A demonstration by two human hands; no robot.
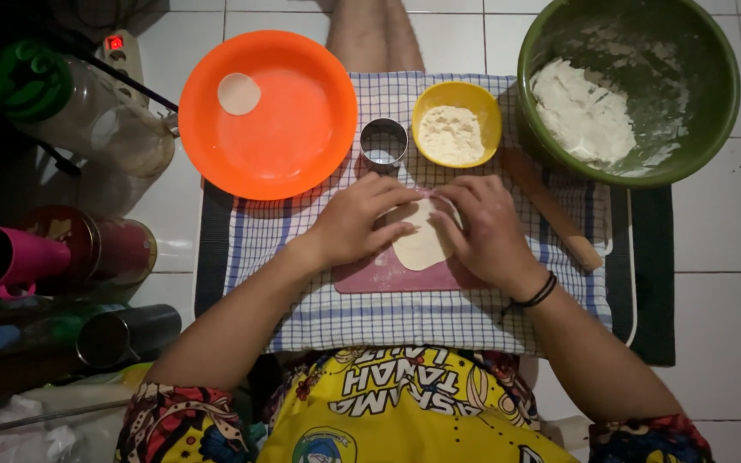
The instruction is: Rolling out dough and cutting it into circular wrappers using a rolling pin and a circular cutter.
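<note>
So both hands are down on the dough sheet, which lies flat on a pinkish board in the middle of the checked cloth spread on the tiled floor. The left hand has its fingers loosely curled and close together, tips pressing on the dough's near-left edge; the right hand does the same from the other side, fingers bent and bunched, not clamped around anything, just resting on top. Most of the dough is hidden under the two hands, so its full outline is hard to make out. Toward the cloth's far edge sit a metal ring cutter, a small yellow bowl of flour and an orange plate with one cut dough disc. A big green bowl sits at the far right corner, and a wooden rolling pin lies partly tucked behind the right hand.
</note>
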